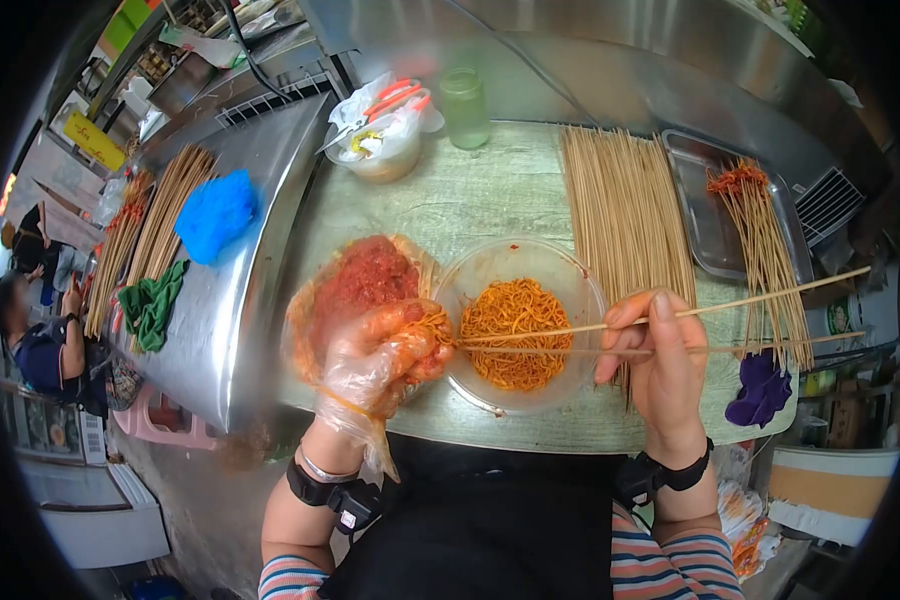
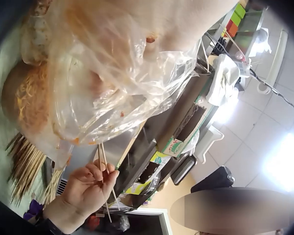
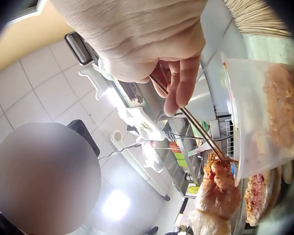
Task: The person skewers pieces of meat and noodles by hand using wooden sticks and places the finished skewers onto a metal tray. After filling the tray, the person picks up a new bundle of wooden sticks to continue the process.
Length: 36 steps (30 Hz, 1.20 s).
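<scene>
My left hand [image 1: 375, 355], in a clear plastic glove, curls round a small clump of orange, seasoned shreds [image 1: 432, 325] at the left ends of two thin bamboo skewers [image 1: 770, 304]. My bare right hand [image 1: 662, 365] pinches these skewers between thumb and fingers, farther along, and they spread apart toward the right. Under the skewers stands a round clear plastic tub [image 1: 585, 385] with more orange noodle-like shreds [image 1: 515, 365] inside. Beside it, behind the gloved hand, a plastic bag [image 1: 300, 345] lies open round a red, minced-looking mass [image 1: 365, 268]. In the right wrist view the gloved fingers [image 3: 219, 183] surround the skewer tips.
Bare skewers [image 1: 625, 210] lie in a wide row behind the tub. At right, a metal tray [image 1: 688, 215] bears skewers with red-orange tips [image 1: 738, 178]; a purple cloth [image 1: 758, 390] lies nearby. A tub with red-handled scissors [image 1: 395, 95] and a green cup [image 1: 465, 108] stand at the back.
</scene>
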Available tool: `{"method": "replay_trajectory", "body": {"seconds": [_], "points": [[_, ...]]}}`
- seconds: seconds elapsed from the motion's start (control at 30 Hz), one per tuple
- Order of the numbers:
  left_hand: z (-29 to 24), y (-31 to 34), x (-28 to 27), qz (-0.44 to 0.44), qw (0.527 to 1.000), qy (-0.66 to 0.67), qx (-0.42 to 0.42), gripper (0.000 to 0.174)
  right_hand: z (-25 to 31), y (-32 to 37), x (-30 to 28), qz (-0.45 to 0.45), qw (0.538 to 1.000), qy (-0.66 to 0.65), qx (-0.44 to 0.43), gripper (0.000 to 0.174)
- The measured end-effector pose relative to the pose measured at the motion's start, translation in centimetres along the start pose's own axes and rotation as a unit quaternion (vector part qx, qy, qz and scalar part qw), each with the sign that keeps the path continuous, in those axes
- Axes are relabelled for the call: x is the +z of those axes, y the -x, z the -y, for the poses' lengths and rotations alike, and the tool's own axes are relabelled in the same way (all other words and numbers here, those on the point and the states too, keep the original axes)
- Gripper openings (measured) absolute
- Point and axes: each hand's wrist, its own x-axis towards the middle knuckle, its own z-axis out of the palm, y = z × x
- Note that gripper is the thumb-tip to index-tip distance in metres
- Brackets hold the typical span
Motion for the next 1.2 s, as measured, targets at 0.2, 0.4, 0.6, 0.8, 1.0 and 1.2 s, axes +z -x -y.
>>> {"method": "replay_trajectory", "body": {"seconds": [0.2, 0.4, 0.6, 0.8, 1.0, 1.2], "points": [[-0.2, 0.4, 0.4, 0.025, 0.998, -0.058, 0.011, 0.029, 0.0, -0.6, -0.8, -0.005, 0.999, -0.017, 0.036, 0.036], [-1.2, 0.7, 0.4, 0.080, 0.970, -0.227, 0.039, 0.022, -1.4, -1.2, -2.1, 0.008, 0.992, -0.058, 0.110, 0.034], [-0.9, 0.7, 0.6, 0.096, 0.968, -0.229, 0.038, 0.018, -1.9, -0.9, -2.5, -0.002, 0.991, -0.071, 0.117, 0.034], [-0.6, 1.0, 1.2, 0.103, 0.973, -0.208, 0.010, 0.021, -1.8, -0.6, -2.8, 0.016, 0.989, -0.086, 0.120, 0.035], [-0.1, 1.3, 0.9, 0.111, 0.973, -0.201, 0.002, 0.024, -2.0, 0.4, -1.9, 0.021, 0.989, -0.053, 0.137, 0.035], [0.5, 1.0, 0.5, 0.105, 0.976, -0.189, 0.014, 0.024, -1.6, 1.3, -1.0, 0.031, 0.990, -0.008, 0.134, 0.036]]}}
